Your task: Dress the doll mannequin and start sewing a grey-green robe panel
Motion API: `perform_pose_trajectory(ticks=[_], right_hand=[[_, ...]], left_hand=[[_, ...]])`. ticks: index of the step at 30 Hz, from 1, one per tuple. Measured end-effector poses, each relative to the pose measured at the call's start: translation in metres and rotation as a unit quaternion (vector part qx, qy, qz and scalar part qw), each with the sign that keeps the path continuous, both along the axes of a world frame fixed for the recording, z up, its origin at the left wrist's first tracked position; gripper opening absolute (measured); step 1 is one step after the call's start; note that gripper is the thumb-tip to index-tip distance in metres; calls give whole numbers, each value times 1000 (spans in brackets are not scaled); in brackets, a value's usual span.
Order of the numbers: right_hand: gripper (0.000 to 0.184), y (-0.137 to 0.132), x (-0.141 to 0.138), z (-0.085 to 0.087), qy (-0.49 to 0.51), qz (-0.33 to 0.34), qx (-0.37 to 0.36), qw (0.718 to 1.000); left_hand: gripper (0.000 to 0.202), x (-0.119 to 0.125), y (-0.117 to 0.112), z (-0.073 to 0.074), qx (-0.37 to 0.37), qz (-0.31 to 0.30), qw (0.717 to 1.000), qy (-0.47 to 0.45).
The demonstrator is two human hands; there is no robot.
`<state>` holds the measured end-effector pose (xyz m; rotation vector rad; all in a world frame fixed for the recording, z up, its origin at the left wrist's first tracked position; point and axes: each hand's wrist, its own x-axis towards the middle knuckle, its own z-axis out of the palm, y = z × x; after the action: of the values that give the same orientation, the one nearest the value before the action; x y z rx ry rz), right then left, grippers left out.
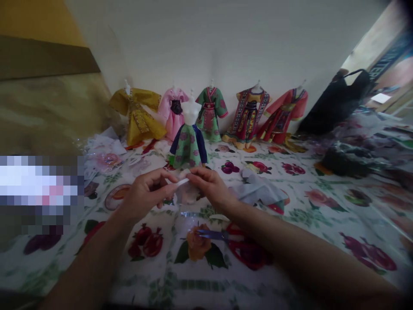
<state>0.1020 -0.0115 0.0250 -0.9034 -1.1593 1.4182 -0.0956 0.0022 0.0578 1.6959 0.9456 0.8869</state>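
Note:
My left hand [145, 193] and my right hand [209, 185] meet above a floral tablecloth [155, 275], pinching a narrow white strip [181, 182] between them. A clear, crumpled plastic piece [187, 193] hangs under the strip, partly behind my fingers. Just beyond my hands stands a miniature green floral dress with navy sleeves on a white mannequin [189, 145]. Below my right forearm lie scissors with purple blades and red handles [214, 235]; neither hand touches them.
Several miniature dresses on stands [248, 116] line the wall behind. A folded grey cloth [258, 189] lies right of my right hand. A black bag [338, 103] and piled fabric [364, 133] sit at the right. White scraps [105, 150] lie at the back left.

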Motion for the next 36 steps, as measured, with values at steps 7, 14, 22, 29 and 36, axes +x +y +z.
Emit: perform_pose_trajectory(ticks=[7, 14, 22, 29, 36], right_hand=[[22, -4, -6, -1, 47, 13, 2, 999], [22, -1, -4, 0, 47, -12, 6, 999], [19, -3, -6, 4, 33, -29, 17, 999], [19, -6, -6, 7, 31, -33, 26, 999], [16, -6, -8, 4, 34, -18, -7, 999]], left_hand=[[13, 0, -3, 3, 14, 10, 1000, -9], [15, 1, -6, 5, 23, 21, 998, 60], [24, 1, -5, 1, 27, 36, 993, 107], [23, 2, -5, -2, 50, 24, 993, 107], [15, 4, -11, 3, 47, 8, 998, 29]])
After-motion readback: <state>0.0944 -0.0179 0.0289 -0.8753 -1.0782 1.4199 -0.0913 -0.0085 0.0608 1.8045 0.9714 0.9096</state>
